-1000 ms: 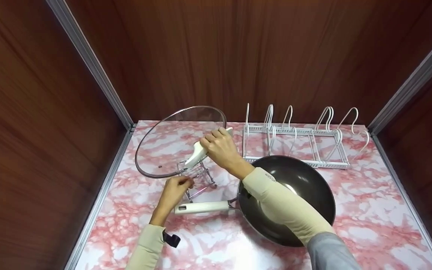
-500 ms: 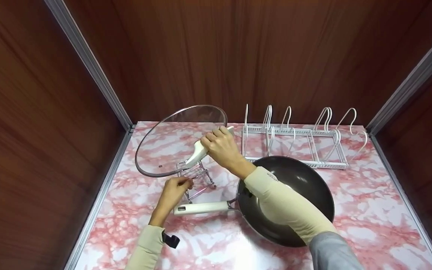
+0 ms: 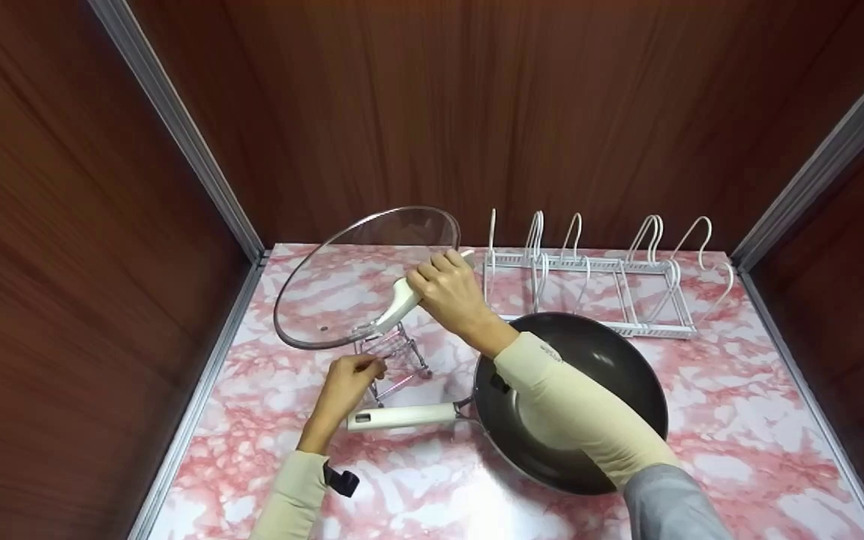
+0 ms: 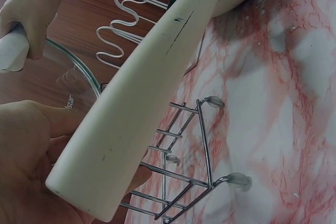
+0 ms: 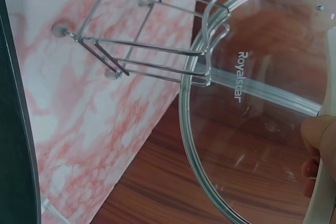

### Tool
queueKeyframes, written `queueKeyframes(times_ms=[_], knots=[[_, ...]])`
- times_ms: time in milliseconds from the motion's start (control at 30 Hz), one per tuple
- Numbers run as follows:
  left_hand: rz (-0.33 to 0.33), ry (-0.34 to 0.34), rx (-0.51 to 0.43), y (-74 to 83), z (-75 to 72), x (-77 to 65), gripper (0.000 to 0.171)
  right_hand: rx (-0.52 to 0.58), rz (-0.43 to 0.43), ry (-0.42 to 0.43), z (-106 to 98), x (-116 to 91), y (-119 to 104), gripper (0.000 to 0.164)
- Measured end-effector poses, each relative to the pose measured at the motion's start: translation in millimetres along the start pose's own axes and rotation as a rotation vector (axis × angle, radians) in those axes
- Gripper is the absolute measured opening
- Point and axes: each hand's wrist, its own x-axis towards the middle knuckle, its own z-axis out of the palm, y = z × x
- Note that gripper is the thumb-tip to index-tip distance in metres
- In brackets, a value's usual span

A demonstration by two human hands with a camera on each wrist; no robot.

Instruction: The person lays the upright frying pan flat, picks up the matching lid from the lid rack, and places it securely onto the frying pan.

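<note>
My right hand (image 3: 445, 289) grips the long cream handle (image 3: 400, 301) of a round glass lid (image 3: 327, 289), which is tilted steeply with its metal rim downward at the left. Below it, a small chrome wire rack (image 3: 402, 386) stands on the table. My left hand (image 3: 347, 382) pinches the rack's near left side with thumb and fingertips. In the right wrist view the rim of the lid (image 5: 273, 145) overlaps the curved loops of the rack (image 5: 142, 48). The cream frying pan handle (image 4: 136, 98) crosses in front of my left hand in the left wrist view.
A dark frying pan (image 3: 627, 375) lies under my right forearm, its handle pointing left. Behind it a white wire rack (image 3: 657, 330) with upright loops stands near the back wall. Wood-grain panels (image 3: 432, 112) enclose the pink marbled table (image 3: 762, 420) on the back and sides.
My right hand has raised the lid slightly and shifted it a little to the right, away from the chrome rack. My left hand stays at the rack.
</note>
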Motion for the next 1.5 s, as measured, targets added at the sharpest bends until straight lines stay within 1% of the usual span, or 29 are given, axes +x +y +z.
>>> queueKeyframes(times_ms=[300, 633, 767, 1133, 1333, 1500], knots=[[-0.002, -0.004, -0.011, 0.3, 0.1, 0.3, 0.019, -0.010, 0.002, 0.041, -5, 0, 5, 0.020], [-0.002, 0.004, 0.002, -2.0, 1.2, -0.3, 0.019, -0.025, 0.035, 0.021, -9, -2, 11, 0.017], [0.003, 0.002, 0.012, -1.5, 1.2, -0.9, 0.019, -0.036, 0.047, 0.029, -9, -3, 13, 0.016], [-0.002, 0.006, -0.007, -3.3, 0.9, -0.9, 0.021, -0.038, 0.078, 0.046, -13, -5, 19, 0.020], [-0.006, 0.015, -0.024, -3.8, 2.5, -1.3, 0.019, -0.039, 0.091, 0.042, -15, -7, 21, 0.019], [0.001, 0.024, -0.008, -3.3, 3.4, -1.1, 0.017, -0.035, 0.098, 0.033, -17, -8, 22, 0.017]])
